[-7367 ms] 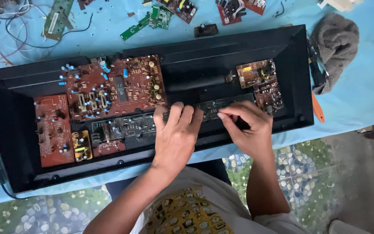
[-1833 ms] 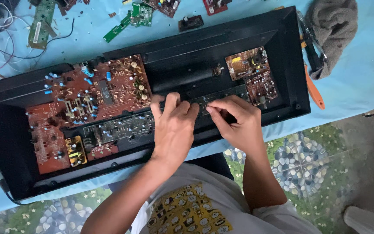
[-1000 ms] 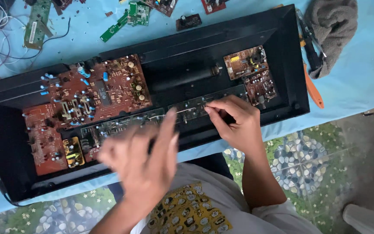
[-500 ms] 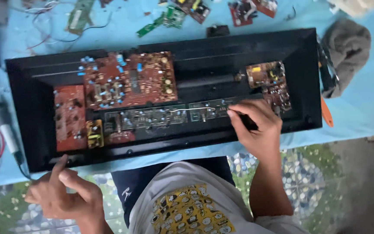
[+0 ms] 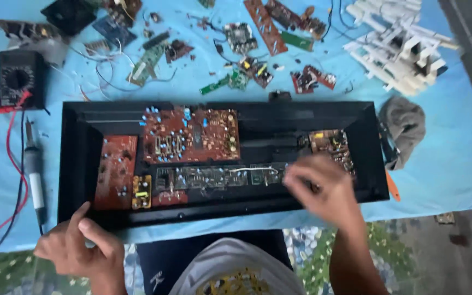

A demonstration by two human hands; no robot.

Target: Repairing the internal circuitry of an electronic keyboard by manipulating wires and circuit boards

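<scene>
So: long black plastic casing lies open on the blue cloth, running across the middle of the view, inner side up. Inside it sit reddish-brown circuit boards — a large one top centre studded with small blue parts, a narrow one at the left end, a smaller one at the right end, plus a dark strip board along the lower half with a thin white wire on it.

Right hand is over the casing's lower right, palm down, fingers curled toward the strip board; it is motion-blurred, so whether it pinches anything cannot be told. Left hand is at the casing's near left corner, wrist bent, fingers loosely curled with the thumb up against the casing's edge — not gripping anything that shows.

Left of the casing: a soldering iron with a pale handle, lying along a red lead, and a black multimeter with a round dial. Above the casing: scattered loose boards, green and brown, with tangled thin wires. Top right: a pile of white plastic keys, blocky and ribbed. Just right of the casing: a crumpled grey rag, soft, and an orange handle poking out at the edge.
</scene>
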